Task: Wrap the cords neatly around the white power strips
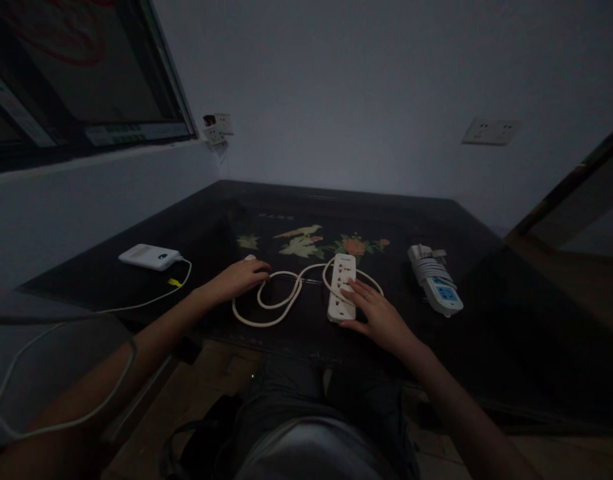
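Where the legs (291, 383) sit, 6 o'clock: dark trousers, right up against the near edge of a glossy black table (491, 300).
Thin pale cable (16, 380): big lazy loop down at 8 o'clock, next to the left arm.
Right hand (379, 317): at 4 o'clock, fingers a bit apart and laid over the power strip's face, thumb at its near end, so more resting than clutching.
Power strip (342, 267): white, flat on the table, roughly 12 to 1 o'clock from the lap, long side pointing away, sockets up.
Cord (259, 325): cream, loopy mess between the two hands; one loop also crosses the strip and bulges out toward 2 o'clock.
Left hand (242, 277): around 10 o'clock, fingers narrow and bent over; a small white piece (250, 257) pokes out past them, but can't tell how it's held, or what it is.
Second strip (439, 283): 2 o'clock, white with blue socket panels, its grey-white cord wound round it.
White box (149, 257): 10 o'clock, lead in its right end, yellow tag (174, 283) by the lead.
Painted bird and flowers (354, 247): tabletop art, 12 o'clock.
Wall sockets: one cluster (216, 133) at 11 o'clock, a wide plate (491, 131) at 1.
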`<move>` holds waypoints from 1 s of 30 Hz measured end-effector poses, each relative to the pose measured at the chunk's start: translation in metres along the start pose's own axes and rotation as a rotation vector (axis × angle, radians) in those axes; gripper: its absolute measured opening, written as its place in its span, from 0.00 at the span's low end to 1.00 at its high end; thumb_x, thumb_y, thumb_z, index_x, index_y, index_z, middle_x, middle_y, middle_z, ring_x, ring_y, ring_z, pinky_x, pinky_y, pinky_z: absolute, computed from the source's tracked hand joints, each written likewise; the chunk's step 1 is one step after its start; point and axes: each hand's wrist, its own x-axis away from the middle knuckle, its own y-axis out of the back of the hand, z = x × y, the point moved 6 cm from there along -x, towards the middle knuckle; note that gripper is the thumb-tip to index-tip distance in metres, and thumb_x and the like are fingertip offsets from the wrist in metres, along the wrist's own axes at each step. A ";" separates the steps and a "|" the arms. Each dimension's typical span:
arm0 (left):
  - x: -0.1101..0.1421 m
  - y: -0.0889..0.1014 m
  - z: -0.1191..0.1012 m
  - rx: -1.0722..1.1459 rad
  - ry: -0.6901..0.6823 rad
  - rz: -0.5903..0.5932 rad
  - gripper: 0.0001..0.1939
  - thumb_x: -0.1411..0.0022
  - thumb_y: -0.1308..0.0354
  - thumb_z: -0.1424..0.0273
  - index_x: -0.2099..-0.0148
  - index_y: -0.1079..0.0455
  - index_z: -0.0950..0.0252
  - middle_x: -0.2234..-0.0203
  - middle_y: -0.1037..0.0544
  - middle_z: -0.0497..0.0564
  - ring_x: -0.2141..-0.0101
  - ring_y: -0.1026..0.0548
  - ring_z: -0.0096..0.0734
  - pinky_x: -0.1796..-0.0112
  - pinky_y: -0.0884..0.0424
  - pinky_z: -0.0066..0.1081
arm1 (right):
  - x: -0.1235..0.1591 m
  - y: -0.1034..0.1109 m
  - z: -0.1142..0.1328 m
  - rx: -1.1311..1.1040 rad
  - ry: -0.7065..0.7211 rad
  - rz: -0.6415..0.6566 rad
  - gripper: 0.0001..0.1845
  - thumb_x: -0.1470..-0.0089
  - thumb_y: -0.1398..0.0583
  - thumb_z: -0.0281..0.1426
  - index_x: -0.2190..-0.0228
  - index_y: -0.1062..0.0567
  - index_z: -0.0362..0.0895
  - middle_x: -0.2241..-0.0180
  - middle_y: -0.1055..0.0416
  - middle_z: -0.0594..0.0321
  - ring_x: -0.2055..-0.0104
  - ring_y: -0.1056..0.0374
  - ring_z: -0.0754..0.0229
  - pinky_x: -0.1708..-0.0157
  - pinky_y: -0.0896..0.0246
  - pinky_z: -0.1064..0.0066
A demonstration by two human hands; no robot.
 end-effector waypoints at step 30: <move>-0.013 0.020 0.034 0.073 -0.248 -0.071 0.16 0.33 0.57 0.73 0.47 0.33 0.63 0.50 0.26 0.57 0.47 0.31 0.33 0.49 0.36 0.33 | 0.002 -0.004 -0.005 -0.047 0.002 -0.040 0.32 0.49 0.37 0.41 0.44 0.34 0.45 0.38 0.43 0.51 0.36 0.48 0.47 0.40 0.46 0.51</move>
